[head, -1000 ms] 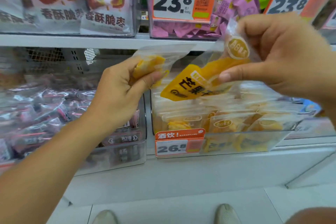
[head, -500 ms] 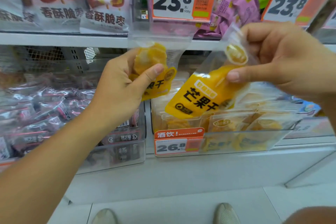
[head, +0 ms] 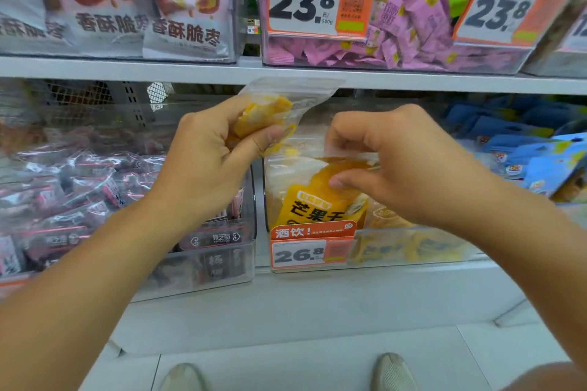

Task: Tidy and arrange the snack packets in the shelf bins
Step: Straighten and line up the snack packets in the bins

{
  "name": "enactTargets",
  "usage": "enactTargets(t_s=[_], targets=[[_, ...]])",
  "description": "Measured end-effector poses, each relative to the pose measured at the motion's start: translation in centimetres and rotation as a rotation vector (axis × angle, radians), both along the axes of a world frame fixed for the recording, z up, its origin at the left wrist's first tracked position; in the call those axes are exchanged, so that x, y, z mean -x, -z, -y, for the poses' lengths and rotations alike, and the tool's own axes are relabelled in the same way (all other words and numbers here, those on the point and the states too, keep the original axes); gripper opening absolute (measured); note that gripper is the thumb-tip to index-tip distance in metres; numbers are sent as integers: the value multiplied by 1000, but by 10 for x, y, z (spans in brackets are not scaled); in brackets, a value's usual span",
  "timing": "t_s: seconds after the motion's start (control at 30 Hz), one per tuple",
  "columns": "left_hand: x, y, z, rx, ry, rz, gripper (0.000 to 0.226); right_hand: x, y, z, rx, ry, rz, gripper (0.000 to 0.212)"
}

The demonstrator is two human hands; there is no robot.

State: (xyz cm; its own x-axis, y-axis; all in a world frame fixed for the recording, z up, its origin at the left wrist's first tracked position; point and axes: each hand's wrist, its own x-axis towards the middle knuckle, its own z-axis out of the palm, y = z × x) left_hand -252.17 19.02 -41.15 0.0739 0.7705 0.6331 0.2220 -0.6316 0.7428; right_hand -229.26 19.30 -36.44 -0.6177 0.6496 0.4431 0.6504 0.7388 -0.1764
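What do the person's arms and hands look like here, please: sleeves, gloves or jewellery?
Both forearms are bare up to the frame edge, with no sleeves showing. The left hand and right hand wear no gloves, and no rings, watch or bracelets are visible.

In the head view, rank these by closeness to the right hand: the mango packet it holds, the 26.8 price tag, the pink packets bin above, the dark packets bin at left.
From the right hand:
1. Mango packet, pinched in its fingers.
2. 26.8 price tag, just below.
3. Pink packets bin on the upper shelf and dark packets bin at left: too close to call.

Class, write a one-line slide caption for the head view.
Left hand holds one mango packet up while right hand sets another mango packet into the clear bin.
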Motion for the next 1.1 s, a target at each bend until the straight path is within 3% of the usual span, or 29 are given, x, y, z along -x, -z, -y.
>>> enactTargets(t_s=[0.2, 0.4, 0.7, 0.87, 1.1], targets=[[0, 0, -1, -30, -5, -73, 22, -2, 7, 6, -47, -17, 64, 28], [-4, 1, 0, -41, -22, -94, 19, 6, 20, 3, 60, 14, -43, 25], [-10, 6, -4, -58, -39, -130, 26, 32, 30, 6, 104, -3, 60, 22], [-9, 3, -5, 16, 53, 31, 20, 17, 16, 4, 202, 98, 82, 23], [-6, 3, -8, 52, 58, 99, 20, 24, 20, -4, 328, 154, 138, 17]])
